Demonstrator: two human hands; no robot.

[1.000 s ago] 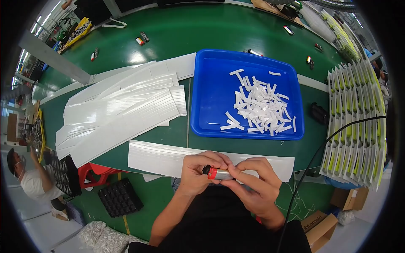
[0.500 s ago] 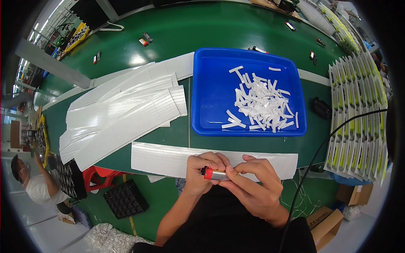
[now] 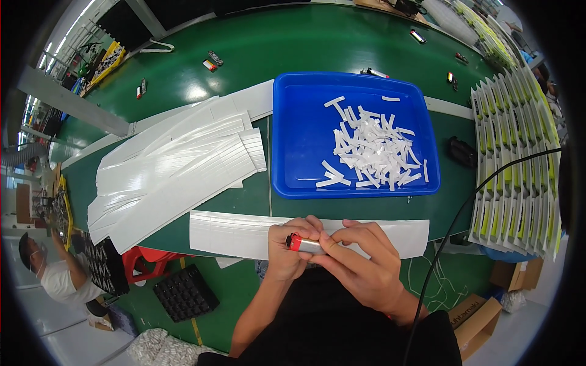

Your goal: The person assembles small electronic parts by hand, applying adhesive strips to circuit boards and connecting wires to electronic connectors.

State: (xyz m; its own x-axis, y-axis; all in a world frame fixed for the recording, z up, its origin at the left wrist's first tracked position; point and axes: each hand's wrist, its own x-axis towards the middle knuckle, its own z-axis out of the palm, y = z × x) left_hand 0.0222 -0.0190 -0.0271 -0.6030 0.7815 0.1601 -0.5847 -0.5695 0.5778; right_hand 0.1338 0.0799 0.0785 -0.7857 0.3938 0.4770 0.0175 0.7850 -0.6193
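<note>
Both hands meet over the near edge of the green table around a small silver cylindrical battery (image 3: 312, 246) with a red end and a black piece at its tip. My left hand (image 3: 284, 259) is closed round the red end. The thumb and fingers of my right hand (image 3: 371, 265) pinch the silver end and partly hide it. Beneath the hands lies a long white sheet (image 3: 229, 235) with cut lines. Farther off, a blue tray (image 3: 299, 128) holds a loose heap of short white strips (image 3: 378, 146).
Overlapping white sheets (image 3: 174, 168) cover the table's left. At right stand racked white-and-green pieces (image 3: 513, 165), with a black cable (image 3: 455, 244) hanging across. Small battery assemblies (image 3: 209, 64) lie on the green surface beyond. A person (image 3: 64, 274) works at far left.
The view has shifted slightly. The hands keep hold of the battery; my right fingers have closed in a little, and the battery tilts slightly more.
</note>
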